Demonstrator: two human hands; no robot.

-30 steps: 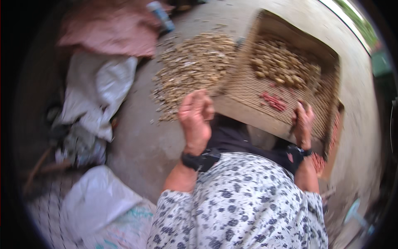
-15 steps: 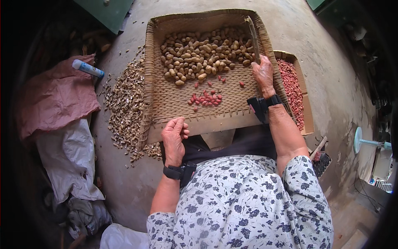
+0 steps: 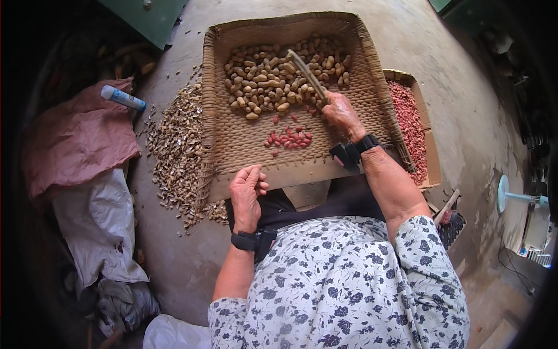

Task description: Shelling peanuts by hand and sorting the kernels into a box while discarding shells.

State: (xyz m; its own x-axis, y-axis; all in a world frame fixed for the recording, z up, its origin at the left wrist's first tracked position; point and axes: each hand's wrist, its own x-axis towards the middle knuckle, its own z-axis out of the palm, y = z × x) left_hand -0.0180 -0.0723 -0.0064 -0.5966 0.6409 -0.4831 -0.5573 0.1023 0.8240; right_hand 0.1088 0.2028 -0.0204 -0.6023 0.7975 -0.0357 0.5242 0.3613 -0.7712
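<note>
Beyond the shell heap (image 3: 180,154), the left hand (image 3: 245,196) stays by the basket's (image 3: 226,145) near edge, fingers curled narrow, nothing visible in them; the stick (image 3: 306,75), gripped in the right hand's (image 3: 344,114) fingers, has just swung left from the basket's right side, bringing its tip over the unshelled peanuts (image 3: 261,77) inside, beyond loose red kernels (image 3: 297,137).

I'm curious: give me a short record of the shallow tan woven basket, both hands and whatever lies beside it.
Basket: tan unshelled peanuts far side, red kernels nearer
Right hand: holds slender brown stick-like tool over basket
Left hand: curled, by the basket's near edge
Left side: heap of broken tan shells
Right side: brown cardboard box of more red kernels
</note>
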